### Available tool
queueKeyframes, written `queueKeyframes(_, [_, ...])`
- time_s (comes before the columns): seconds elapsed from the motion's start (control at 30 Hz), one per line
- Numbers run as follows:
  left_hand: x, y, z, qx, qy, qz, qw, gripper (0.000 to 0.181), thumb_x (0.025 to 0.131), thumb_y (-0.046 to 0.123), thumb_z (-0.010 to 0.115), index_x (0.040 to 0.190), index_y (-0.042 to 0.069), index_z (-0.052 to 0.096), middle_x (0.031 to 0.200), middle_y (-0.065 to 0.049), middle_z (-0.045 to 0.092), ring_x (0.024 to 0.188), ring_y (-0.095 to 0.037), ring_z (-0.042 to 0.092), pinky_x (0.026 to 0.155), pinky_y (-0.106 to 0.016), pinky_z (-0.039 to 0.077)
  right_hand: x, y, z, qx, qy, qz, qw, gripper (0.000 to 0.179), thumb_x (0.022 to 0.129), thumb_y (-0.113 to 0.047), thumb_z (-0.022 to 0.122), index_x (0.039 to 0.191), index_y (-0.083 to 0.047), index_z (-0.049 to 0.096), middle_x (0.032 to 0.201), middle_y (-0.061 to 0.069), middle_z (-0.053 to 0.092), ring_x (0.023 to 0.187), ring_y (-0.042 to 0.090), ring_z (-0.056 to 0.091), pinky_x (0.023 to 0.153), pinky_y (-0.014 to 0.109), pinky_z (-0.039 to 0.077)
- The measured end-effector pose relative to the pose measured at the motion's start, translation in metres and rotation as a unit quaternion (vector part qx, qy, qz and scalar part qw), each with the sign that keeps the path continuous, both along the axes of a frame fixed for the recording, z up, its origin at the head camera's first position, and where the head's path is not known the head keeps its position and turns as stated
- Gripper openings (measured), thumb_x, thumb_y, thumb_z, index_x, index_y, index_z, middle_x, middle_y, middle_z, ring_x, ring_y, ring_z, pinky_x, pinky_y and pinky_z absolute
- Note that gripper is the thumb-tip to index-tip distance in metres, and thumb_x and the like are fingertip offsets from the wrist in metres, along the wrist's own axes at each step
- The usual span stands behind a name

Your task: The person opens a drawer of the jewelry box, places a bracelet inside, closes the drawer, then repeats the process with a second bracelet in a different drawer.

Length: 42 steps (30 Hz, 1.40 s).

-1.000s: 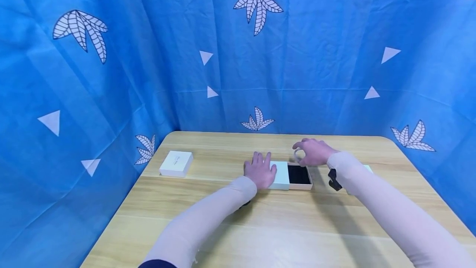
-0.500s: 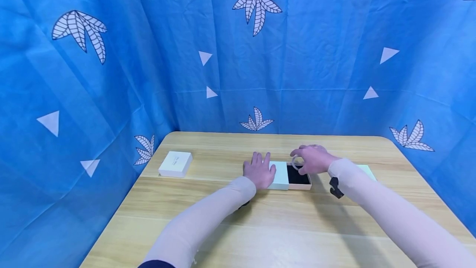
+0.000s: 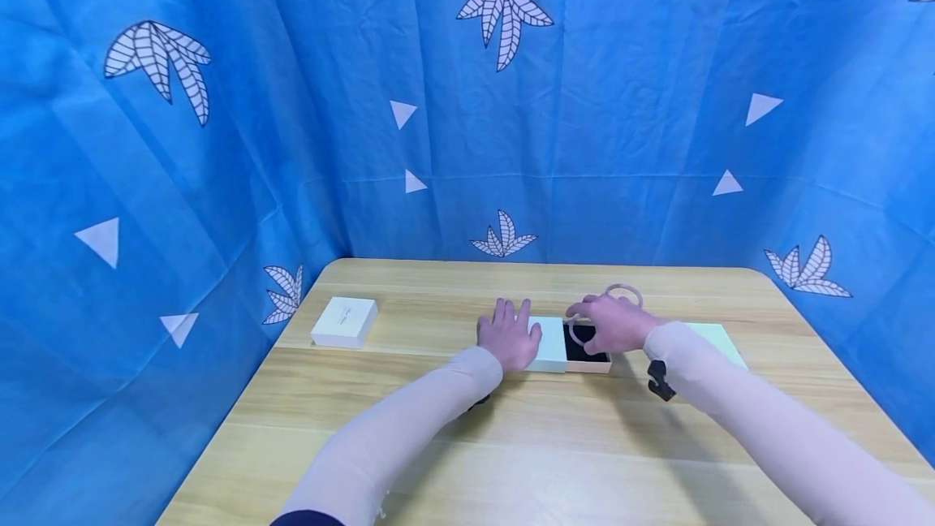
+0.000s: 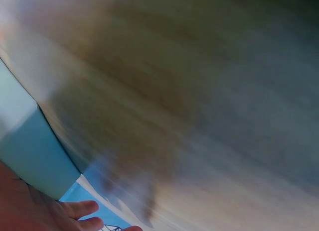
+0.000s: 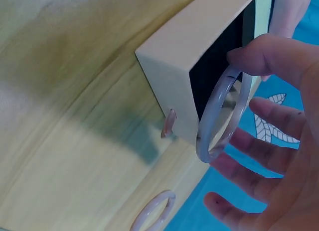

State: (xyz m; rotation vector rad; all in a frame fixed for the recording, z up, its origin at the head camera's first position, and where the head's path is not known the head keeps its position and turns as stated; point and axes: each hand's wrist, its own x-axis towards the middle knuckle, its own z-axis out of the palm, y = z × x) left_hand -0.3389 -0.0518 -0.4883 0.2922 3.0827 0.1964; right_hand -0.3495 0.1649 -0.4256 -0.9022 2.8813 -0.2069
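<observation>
I see on my feed the left hand [image 3: 509, 341], fingers spread, resting on the box [image 3: 549, 345], the right hand [image 3: 617, 323] pinching a bangle [image 5: 214, 109] at its pulled-out drawer [image 3: 588, 366], and another bangle [image 3: 623, 286] beyond.

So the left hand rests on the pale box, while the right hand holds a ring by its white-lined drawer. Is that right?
Not quite: the drawer has a black lining, as the right wrist view shows. The left hand does rest on the pale box, and the right hand holds a ring by that drawer.
</observation>
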Motion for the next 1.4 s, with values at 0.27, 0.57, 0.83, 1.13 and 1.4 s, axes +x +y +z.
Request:
queueKeyframes(0.27, [0.000,0.001,-0.001,0.004,0.004,-0.002,1.0000,0.064,0.105,0.053,0.017,0.162,0.024,0.020,0.166,-0.013,0.026,0.155,-0.031,0.017,0.114,-0.063,0.029,0.004,-0.003,-0.004,-0.012,0.013,0.009,0.9998,0.060,0.073,-0.022,0.082,0.131,-0.014,0.066,0.118,0.009,0.068,0.093,0.023,0.065,0.077,0.050,0.054])
queueKeyframes(0.57, [0.000,0.000,0.000,0.000,-0.002,-0.002,1.0000,0.065,0.105,0.053,0.015,0.163,0.024,0.019,0.166,-0.013,0.025,0.156,-0.031,0.016,0.114,-0.063,0.029,0.008,-0.003,-0.007,-0.013,0.033,0.018,0.9992,0.059,0.071,-0.023,0.082,0.128,-0.016,0.067,0.110,0.005,0.069,0.087,0.018,0.063,0.071,0.043,0.050])
queueKeyframes(0.83, [-0.001,-0.001,-0.003,0.002,-0.002,-0.005,1.0000,0.065,0.105,0.054,0.014,0.163,0.023,0.018,0.166,-0.014,0.025,0.156,-0.031,0.015,0.113,-0.064,0.029,0.010,-0.002,-0.009,-0.015,0.049,0.023,0.9984,0.056,0.072,-0.024,0.085,0.125,-0.015,0.069,0.111,0.005,0.071,0.091,0.018,0.064,0.072,0.047,0.050])
queueKeyframes(1.13, [-0.001,0.000,-0.006,0.001,-0.001,-0.001,1.0000,0.066,0.105,0.054,0.013,0.163,0.024,0.018,0.166,-0.013,0.025,0.156,-0.031,0.015,0.113,-0.063,0.030,0.015,-0.004,-0.009,-0.013,0.059,0.025,0.9979,0.056,0.074,-0.022,0.085,0.127,-0.013,0.068,0.113,0.007,0.073,0.095,0.021,0.068,0.079,0.052,0.053])
queueKeyframes(1.4, [0.000,0.000,-0.002,0.002,-0.004,0.000,1.0000,0.065,0.105,0.054,0.014,0.163,0.024,0.017,0.166,-0.013,0.025,0.156,-0.031,0.015,0.114,-0.063,0.029,0.018,-0.005,-0.011,-0.014,0.071,0.032,0.9968,0.056,0.075,-0.021,0.085,0.128,-0.012,0.067,0.111,0.010,0.074,0.091,0.023,0.070,0.079,0.051,0.056])
